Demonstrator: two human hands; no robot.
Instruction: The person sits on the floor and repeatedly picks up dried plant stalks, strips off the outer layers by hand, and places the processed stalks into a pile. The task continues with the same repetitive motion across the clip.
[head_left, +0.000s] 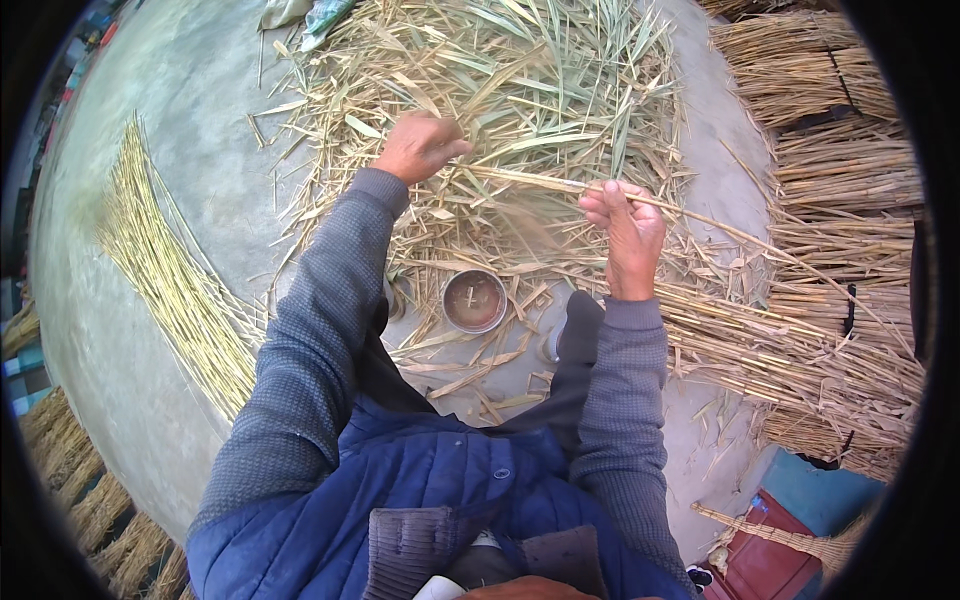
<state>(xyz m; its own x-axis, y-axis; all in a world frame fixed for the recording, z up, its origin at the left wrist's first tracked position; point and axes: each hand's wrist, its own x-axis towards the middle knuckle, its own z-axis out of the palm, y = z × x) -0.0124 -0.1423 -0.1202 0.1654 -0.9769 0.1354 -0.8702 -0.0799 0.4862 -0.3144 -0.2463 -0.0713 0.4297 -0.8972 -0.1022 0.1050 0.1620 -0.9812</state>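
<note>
A thin reed stalk (560,182) is pinched by the right hand (625,225) and gripped by the closed left hand (418,146), its left end hidden there. Beneath, a husk pile (520,80) covers the concrete floor (180,90); a metal bowl (474,300) sits near the knees, with stripped stalks (170,270) at the floor's left edge.

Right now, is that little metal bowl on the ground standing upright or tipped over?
Upright. The metal bowl sits on the ground between the person's legs with its round mouth facing up; its brownish inside shows, with straw scraps around it.
</note>
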